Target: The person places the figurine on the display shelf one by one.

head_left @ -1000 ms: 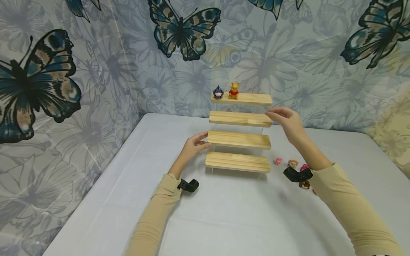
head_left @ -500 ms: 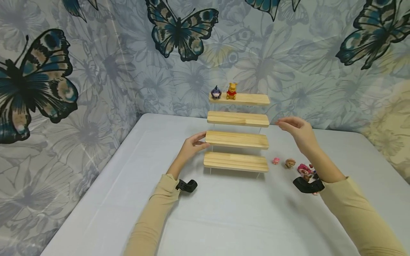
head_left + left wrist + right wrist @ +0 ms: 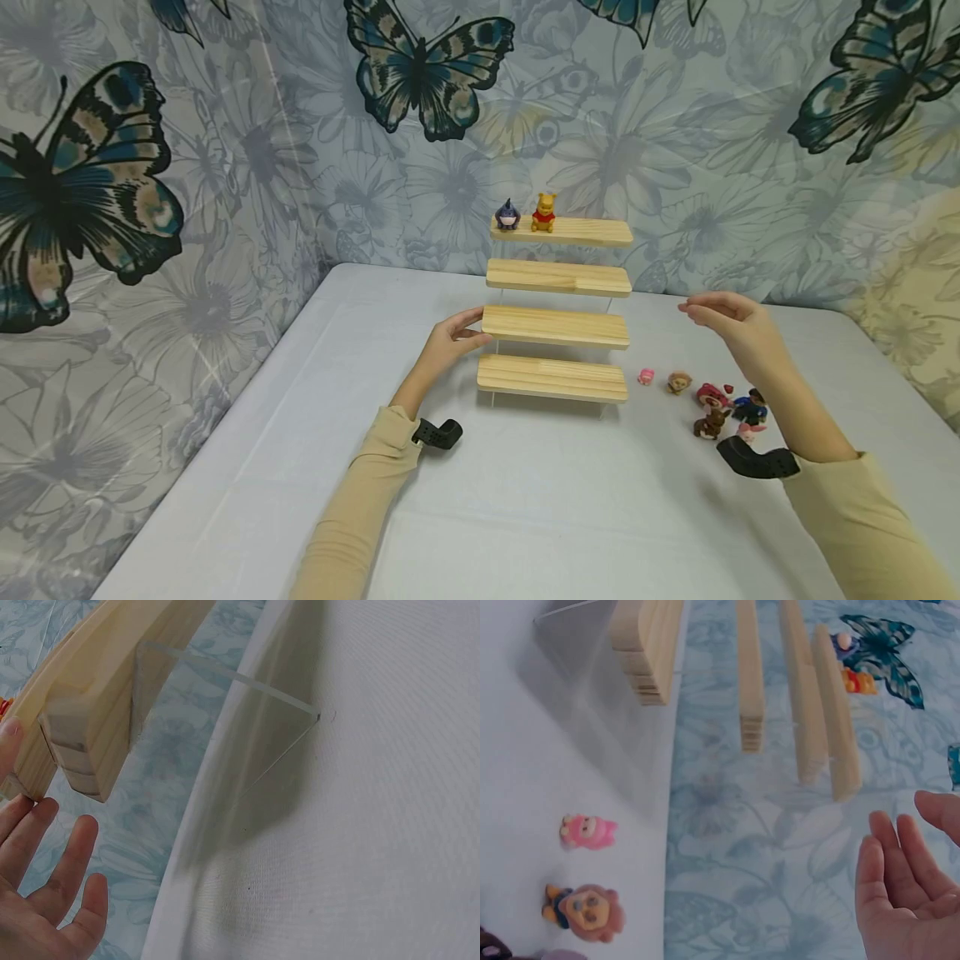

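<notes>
A stepped display stand of pale wooden boards on clear supports stands on the white table. With thumb and fingertips, my left hand holds the left end of the second board from the bottom. In the left wrist view, the thumb lies on one face and the fingertips on the other. My right hand hovers to the right of the stand, empty, its fingers loosely extended. On the top board are a purple donkey figurine and a yellow bear figurine in red.
Right of the stand, a small pink figurine and a lion figurine lie on the table. Farther right is a cluster with a magenta figurine, a brown one and a blue-clad one. Patterned cloth hangs behind.
My right hand has left the right end of the second board from the top and moved right and toward me. The left hand stays in place; more of the figurine cluster shows.
</notes>
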### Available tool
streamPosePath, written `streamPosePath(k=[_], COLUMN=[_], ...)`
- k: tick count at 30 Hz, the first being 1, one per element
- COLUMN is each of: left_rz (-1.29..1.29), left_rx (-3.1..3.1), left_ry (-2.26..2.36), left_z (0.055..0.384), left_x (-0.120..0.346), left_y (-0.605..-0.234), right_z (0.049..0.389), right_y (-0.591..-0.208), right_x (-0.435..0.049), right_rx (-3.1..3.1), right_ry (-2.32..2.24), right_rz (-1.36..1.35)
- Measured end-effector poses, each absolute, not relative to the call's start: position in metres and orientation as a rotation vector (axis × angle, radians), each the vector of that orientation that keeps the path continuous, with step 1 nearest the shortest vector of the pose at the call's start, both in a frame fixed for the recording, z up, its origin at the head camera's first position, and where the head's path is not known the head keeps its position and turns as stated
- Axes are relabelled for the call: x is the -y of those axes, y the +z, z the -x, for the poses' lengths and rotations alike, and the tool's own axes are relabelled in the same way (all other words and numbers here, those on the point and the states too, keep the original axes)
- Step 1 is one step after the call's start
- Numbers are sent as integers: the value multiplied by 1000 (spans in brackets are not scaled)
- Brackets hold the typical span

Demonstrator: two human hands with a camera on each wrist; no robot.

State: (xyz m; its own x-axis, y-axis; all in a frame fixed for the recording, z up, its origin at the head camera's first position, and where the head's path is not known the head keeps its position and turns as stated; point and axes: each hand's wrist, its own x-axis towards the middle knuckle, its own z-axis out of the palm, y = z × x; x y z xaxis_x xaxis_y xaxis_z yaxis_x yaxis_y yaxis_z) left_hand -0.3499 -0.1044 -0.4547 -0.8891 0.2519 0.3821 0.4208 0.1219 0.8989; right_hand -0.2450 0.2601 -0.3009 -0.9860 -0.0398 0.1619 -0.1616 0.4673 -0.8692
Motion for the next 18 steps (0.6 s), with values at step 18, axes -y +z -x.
streamPosePath(k=[18], left_rz=[681], left_rx=[2237], left_ry=[-1889], left_z=[349], left_x=[104], left_y=[-457], right_z=[226], right_y=[-317], right_x=[-290], right_rx=[2713], right_ry=[1444], right_rz=[-87])
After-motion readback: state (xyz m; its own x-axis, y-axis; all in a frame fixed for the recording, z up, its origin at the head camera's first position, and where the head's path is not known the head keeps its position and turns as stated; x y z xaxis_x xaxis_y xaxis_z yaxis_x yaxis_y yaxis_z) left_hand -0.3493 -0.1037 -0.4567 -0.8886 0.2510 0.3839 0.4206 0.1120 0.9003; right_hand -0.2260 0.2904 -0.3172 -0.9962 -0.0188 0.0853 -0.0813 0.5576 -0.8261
